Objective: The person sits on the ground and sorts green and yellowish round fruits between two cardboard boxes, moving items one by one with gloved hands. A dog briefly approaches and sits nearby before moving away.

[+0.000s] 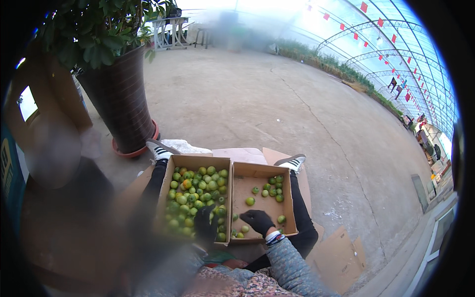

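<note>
Two open cardboard boxes stand side by side between my outstretched legs. Many green fruits, some turning orange, fill the left box (200,157); they look like small unripe tomatoes (210,185). The right box (259,168) holds fewer, mostly along its right side and near corner. My left hand (206,224), in a dark glove, is over the near right part of the left box, among the fruits; blur hides its fingers. My right hand (258,222), also in a dark glove, hangs over the right box with fingers curled; whether it holds a fruit cannot be told.
A tall brown planter (118,100) with a leafy plant stands at the left on a red saucer (135,150). Flattened cardboard (337,260) lies on the concrete floor at the right. A white table (170,33) stands far back. Blur covers the lower left.
</note>
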`<action>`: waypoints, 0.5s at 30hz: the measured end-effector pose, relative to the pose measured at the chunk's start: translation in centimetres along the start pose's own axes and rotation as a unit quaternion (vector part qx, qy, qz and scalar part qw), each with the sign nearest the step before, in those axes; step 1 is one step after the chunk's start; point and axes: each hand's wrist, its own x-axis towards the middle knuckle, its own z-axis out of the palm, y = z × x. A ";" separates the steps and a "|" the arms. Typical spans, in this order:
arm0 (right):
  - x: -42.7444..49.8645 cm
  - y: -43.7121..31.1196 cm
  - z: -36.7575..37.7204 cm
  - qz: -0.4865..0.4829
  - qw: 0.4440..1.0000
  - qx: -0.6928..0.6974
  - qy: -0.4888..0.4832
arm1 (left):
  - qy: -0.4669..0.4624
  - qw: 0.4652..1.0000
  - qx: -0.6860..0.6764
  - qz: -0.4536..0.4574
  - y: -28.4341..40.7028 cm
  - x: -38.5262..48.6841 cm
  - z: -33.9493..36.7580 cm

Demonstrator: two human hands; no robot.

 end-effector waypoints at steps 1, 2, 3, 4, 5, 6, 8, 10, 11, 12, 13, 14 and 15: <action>0.2 1.0 -0.5 0.042 0.979 -0.196 0.042 | 0.040 0.998 0.053 0.010 -0.4 0.2 0.0; 0.8 2.7 -0.7 0.102 0.962 -0.253 -0.001 | 0.040 0.994 0.098 0.013 -0.6 0.1 0.2; 1.3 4.7 -0.6 0.163 0.936 -0.307 -0.045 | 0.023 0.993 0.114 0.030 -0.2 0.2 0.3; 1.5 6.8 -0.2 0.185 0.919 -0.334 -0.094 | 0.006 0.990 0.130 0.047 0.2 0.1 0.3; 1.7 8.1 0.7 0.193 0.915 -0.331 -0.128 | -0.009 0.987 0.150 0.064 0.4 0.2 0.1; 1.8 9.5 1.4 0.203 0.908 -0.328 -0.161 | -0.032 0.987 0.149 0.059 0.4 0.3 0.2; 2.1 12.6 2.4 0.180 0.909 -0.308 -0.216 | -0.044 0.987 0.144 0.057 0.9 0.4 0.7; 2.5 11.6 2.7 0.103 0.921 -0.271 -0.259 | -0.056 0.985 0.152 0.050 0.5 0.1 0.5; 3.0 10.9 3.1 0.066 0.926 -0.250 -0.276 | -0.064 0.984 0.157 0.047 0.1 -0.1 0.5; 3.2 10.4 3.2 0.033 0.928 -0.231 -0.291 | -0.071 0.984 0.158 0.046 0.0 0.0 0.6; 3.2 10.3 3.6 0.031 0.933 -0.218 -0.286 | -0.079 0.983 0.160 0.047 0.0 0.0 0.8; 3.1 10.2 3.7 0.026 0.931 -0.229 -0.282 | -0.087 0.982 0.162 0.048 0.0 -0.1 1.0; 3.1 10.0 3.6 0.019 0.930 -0.240 -0.278 | -0.094 0.981 0.166 0.049 0.1 0.0 1.0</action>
